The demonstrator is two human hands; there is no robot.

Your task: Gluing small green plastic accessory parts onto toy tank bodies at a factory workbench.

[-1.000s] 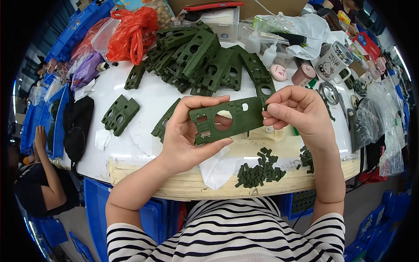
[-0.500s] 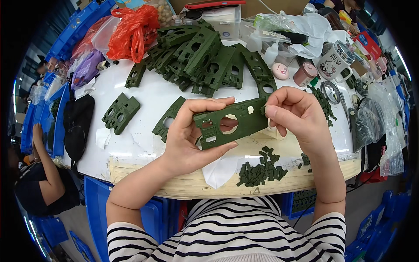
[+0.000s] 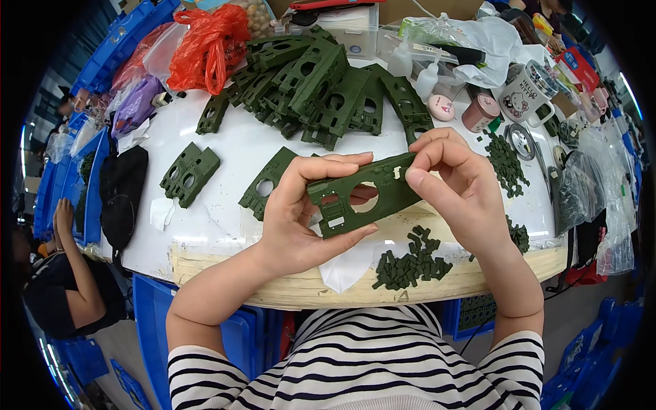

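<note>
Raised above the table's front edge is a dark green plastic part like a toy tank hull (image 3: 380,206), with a large round hole and smaller cutouts. My left hand (image 3: 290,205) grips its left end, thumb along the lower edge and fingers on the upper edge. At the upper right corner, the thumb and fingers of my right hand (image 3: 454,181) are closed on it; whether a small piece lies under them is hidden. Below, several small green blocks (image 3: 410,263) lie heaped on the wooden edge.
A big pile of similar green hulls (image 3: 321,89) covers the table's back middle. Two more parts (image 3: 191,174) (image 3: 266,186) lie at left. More small pieces (image 3: 504,164), a mug (image 3: 521,102) and dropper bottles (image 3: 426,80) stand at right. A red bag (image 3: 208,51) sits back left.
The hull has shifted slightly right and tilted a little. My right hand has moved slightly left, its thumb and fingers now closer over the hull's right corner.
</note>
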